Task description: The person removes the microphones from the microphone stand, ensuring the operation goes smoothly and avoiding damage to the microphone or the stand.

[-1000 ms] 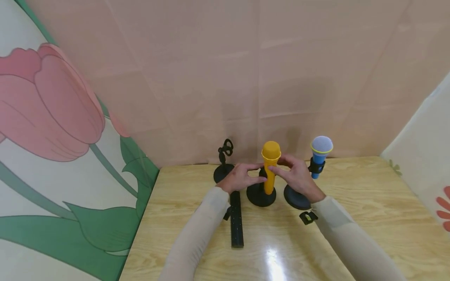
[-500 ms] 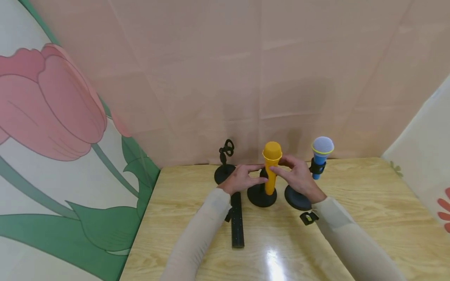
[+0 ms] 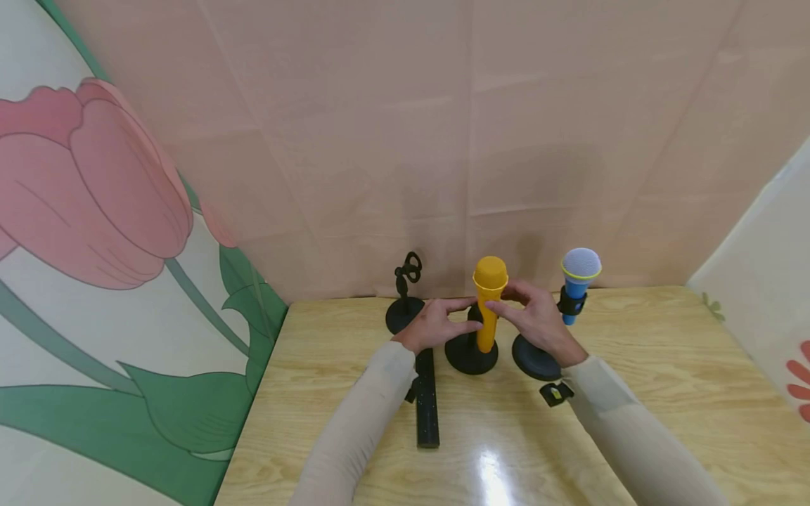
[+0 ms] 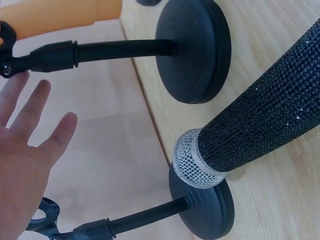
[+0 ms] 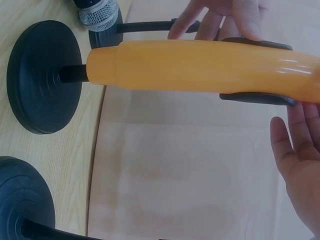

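black microphone [image 4: 260,125] mesh head, left-wrist only

Head view looks down; wrist views closely share the orange microphone [image 5: 200,65]

Orange microphone's [image 5: 200,65] head cut off

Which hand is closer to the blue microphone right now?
Right. The right hand is at the orange microphone, just beside the blue microphone; the left hand is on the orange one's far side.
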A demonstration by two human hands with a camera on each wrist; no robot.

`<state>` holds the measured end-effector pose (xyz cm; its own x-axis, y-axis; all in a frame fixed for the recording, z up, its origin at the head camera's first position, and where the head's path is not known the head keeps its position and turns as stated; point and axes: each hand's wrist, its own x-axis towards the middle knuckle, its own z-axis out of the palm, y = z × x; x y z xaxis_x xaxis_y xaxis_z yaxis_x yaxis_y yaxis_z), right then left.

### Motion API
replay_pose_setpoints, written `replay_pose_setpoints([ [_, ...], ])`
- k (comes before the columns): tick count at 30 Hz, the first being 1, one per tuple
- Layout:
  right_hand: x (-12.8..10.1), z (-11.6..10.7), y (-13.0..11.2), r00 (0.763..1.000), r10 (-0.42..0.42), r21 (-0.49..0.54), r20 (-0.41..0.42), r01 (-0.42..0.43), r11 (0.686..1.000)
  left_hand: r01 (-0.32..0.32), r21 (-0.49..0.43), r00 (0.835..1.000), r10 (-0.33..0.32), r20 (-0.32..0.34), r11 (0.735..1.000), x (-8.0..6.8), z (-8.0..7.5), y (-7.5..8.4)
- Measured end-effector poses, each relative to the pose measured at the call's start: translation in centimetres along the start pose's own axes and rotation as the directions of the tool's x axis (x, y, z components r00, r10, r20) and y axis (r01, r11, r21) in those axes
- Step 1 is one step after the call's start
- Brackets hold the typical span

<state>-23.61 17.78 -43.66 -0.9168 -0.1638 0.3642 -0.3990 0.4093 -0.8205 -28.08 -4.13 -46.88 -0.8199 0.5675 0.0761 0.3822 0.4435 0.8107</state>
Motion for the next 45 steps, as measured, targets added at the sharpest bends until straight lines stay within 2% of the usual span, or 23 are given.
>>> replay_pose_setpoints([
  [14,-0.06,0.01,0.13,1.0,0.022,-0.008,0.009,-0.022,1.0,0.022,0.008,1.0,-0.022,-0.007,1.0,-0.14,0.13,-0.01],
  [24,-0.16,-0.13,-0.06,0.999,0.035,-0.017,0.007,-0.035,0.999,-0.004,0.007,1.0,0.005,-0.011,1.0,0.12,0.29,-0.37],
  [45,-0.12,0.04,0.01,1.0,0.018,-0.047,-0.021,-0.019,0.999,-0.009,-0.01,1.0,0.009,-0.003,1.0,0.09,0.23,-0.37],
])
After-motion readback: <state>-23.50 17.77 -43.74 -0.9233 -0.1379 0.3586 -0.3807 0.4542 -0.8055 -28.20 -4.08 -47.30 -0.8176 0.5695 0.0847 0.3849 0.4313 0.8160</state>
